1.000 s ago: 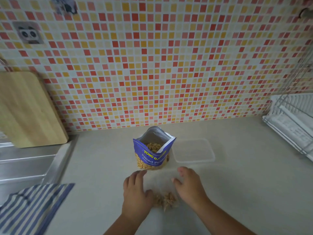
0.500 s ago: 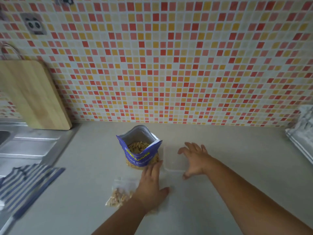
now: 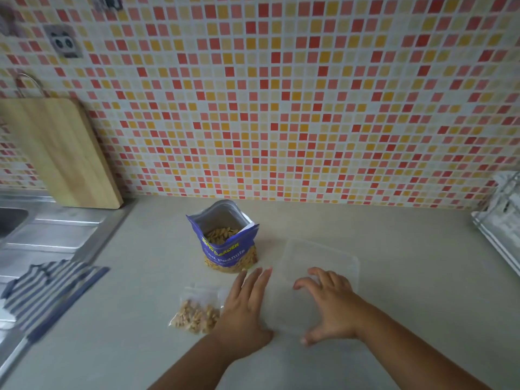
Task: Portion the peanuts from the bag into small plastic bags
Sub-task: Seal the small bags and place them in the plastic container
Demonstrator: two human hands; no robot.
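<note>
An open blue peanut bag (image 3: 225,243) stands upright on the counter, with peanuts visible inside. A small clear bag holding peanuts (image 3: 197,313) lies in front of it to the left. My left hand (image 3: 244,311) rests flat on the counter, its edge touching that small bag. A flat pile of empty clear plastic bags (image 3: 320,257) lies to the right of the peanut bag. My right hand (image 3: 329,302) sits on the pile's near edge, fingers spread and arched, fingertips pressing on the plastic. Whether it pinches a bag is unclear.
A steel sink drainer (image 3: 56,235) and a striped cloth (image 3: 42,291) are at the left. A wooden cutting board (image 3: 56,153) leans on the tiled wall. A dish rack (image 3: 501,220) stands at the right edge.
My right hand has drawn back toward me from the far part of the clear plastic pile to its near edge. My left hand stays flat beside the small filled bag.
</note>
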